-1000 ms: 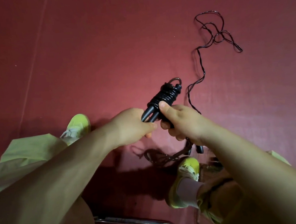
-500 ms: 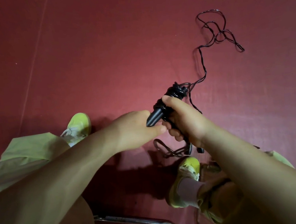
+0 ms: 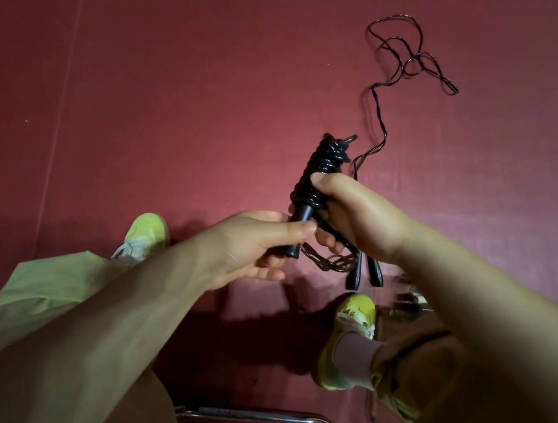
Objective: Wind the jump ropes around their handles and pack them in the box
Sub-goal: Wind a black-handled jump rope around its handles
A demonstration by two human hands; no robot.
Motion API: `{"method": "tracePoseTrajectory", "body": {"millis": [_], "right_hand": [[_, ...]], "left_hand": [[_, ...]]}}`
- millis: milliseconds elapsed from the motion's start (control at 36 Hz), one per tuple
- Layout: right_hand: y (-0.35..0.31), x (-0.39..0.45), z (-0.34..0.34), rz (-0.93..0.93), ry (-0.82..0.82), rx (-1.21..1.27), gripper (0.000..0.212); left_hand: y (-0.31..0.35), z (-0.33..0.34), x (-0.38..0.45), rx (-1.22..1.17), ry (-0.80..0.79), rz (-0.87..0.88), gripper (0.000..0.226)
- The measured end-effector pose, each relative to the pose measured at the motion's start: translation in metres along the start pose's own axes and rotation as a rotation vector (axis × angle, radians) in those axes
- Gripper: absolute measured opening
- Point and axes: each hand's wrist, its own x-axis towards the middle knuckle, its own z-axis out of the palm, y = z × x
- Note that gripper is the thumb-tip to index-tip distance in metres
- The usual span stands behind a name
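A black jump rope handle bundle with rope coiled around its upper part points up and right above the red floor. My left hand pinches the bare lower end of the handles. My right hand grips the coiled middle, thumb on the wraps. The loose black rope trails from the bundle's top to a tangle on the floor at upper right. A second jump rope lies on the floor below my right hand, its two handle ends showing. No box is in view.
The red floor spreads all around. My feet in yellow-green shoes rest on it. A chrome chair frame curves along the bottom edge. Part of a glassy object shows by my right wrist.
The bundle has tilted more upright and another turn of rope sits on it. My right hand slid round the coils, my left hand shifted down to the handle's end.
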Motion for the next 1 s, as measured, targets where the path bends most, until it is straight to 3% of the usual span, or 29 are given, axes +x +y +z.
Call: {"method": "tracePoseTrajectory", "body": {"millis": [56, 167, 417, 667, 778, 889, 917, 1000], "right_hand": [[-0.003, -0.003, -0.002, -0.003, -0.013, -0.030, 0.052], [-0.006, -0.005, 0.000, 0.030, 0.043, -0.178, 0.064], [-0.010, -0.008, 0.006, 0.089, 0.125, -0.230, 0.051], [-0.006, -0.005, 0.008, 0.053, 0.170, -0.150, 0.044], [-0.008, -0.006, 0.006, -0.014, 0.145, -0.059, 0.044], [-0.005, -0.005, 0.007, -0.073, 0.139, -0.053, 0.047], [-0.004, -0.005, 0.006, -0.084, 0.142, -0.047, 0.047], [0.000, -0.003, 0.004, -0.118, 0.121, -0.013, 0.055]], "left_hand": [[-0.001, -0.002, 0.002, 0.050, 0.041, 0.004, 0.050], [-0.005, -0.008, 0.010, 0.232, 0.190, 0.051, 0.022], [-0.007, -0.009, 0.015, 0.576, 0.338, 0.093, 0.034], [-0.006, -0.008, 0.012, 0.675, 0.401, 0.181, 0.042], [0.000, -0.010, 0.010, 0.508, 0.284, 0.197, 0.057], [-0.001, -0.006, 0.004, 0.254, 0.023, 0.222, 0.007], [-0.002, -0.005, 0.003, 0.210, -0.030, 0.206, 0.007], [-0.004, -0.008, 0.002, 0.018, -0.216, 0.116, 0.039]]}}
